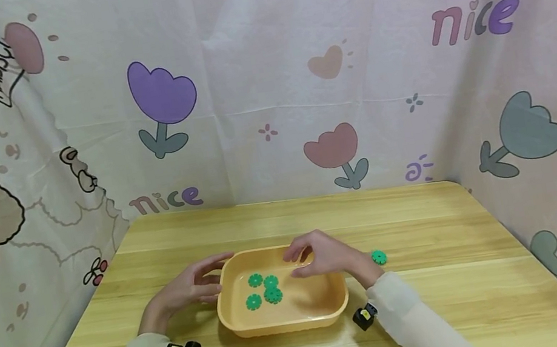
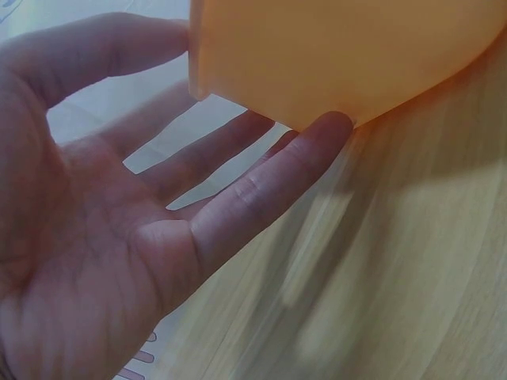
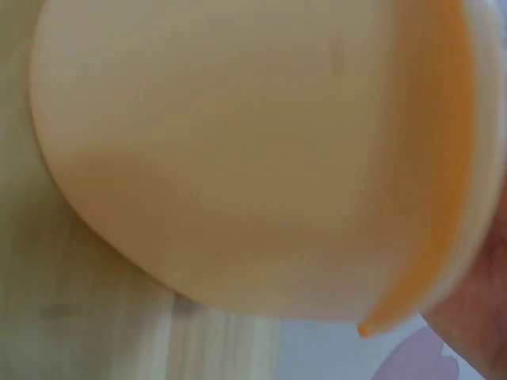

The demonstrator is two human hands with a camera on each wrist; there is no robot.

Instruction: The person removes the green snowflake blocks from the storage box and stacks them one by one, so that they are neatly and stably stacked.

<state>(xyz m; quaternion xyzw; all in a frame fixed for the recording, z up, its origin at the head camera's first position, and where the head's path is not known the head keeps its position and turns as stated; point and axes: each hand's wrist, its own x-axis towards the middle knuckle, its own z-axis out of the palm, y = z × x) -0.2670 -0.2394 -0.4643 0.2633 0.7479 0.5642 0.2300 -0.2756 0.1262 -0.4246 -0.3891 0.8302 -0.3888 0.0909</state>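
Observation:
A yellow-orange plastic basin (image 1: 287,326) stands on the table, with several green flower-shaped discs (image 1: 255,280) on the left part of its floor. My left hand (image 1: 197,284) is at the basin's left end; in the left wrist view its thumb meets the rim and its long fingers (image 2: 273,190) reach along the outer wall. Over the right part of the basin is my right hand (image 1: 322,254), thumb and fingers bent but apart, with nothing visible between them. The right wrist view mostly shows the basin's outer wall (image 3: 238,174).
One more green disc (image 1: 378,257) lies on the wooden table (image 1: 442,293), right of the basin and beside the right wrist. A printed cloth (image 1: 252,79) hangs behind the table and along both sides.

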